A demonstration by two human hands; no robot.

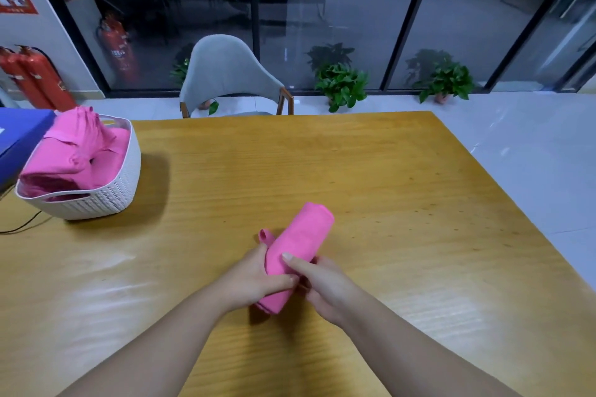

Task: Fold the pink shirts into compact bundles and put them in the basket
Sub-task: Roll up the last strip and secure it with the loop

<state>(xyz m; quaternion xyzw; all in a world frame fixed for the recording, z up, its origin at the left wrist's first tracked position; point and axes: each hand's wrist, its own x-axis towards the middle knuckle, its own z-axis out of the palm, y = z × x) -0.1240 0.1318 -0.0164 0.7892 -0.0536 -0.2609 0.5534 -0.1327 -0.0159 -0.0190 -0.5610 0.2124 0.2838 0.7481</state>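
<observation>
pink shirt [300, 242], more pink shirts [80, 151] in a white woven-pattern basket [106, 196], yellow wood-grain table [354, 171], grey chair [225, 71], red extinguishers [35, 77], blue box [19, 132].

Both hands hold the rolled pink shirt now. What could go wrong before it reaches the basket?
1. A loose loop of fabric sticks out beside the left hand on the rolled shirt, so the roll may unravel when lifted.
2. The basket already looks heaped with pink shirts, so the new bundle might slide off.
3. The right hand grips only the near end; the far end could sag open.
</observation>
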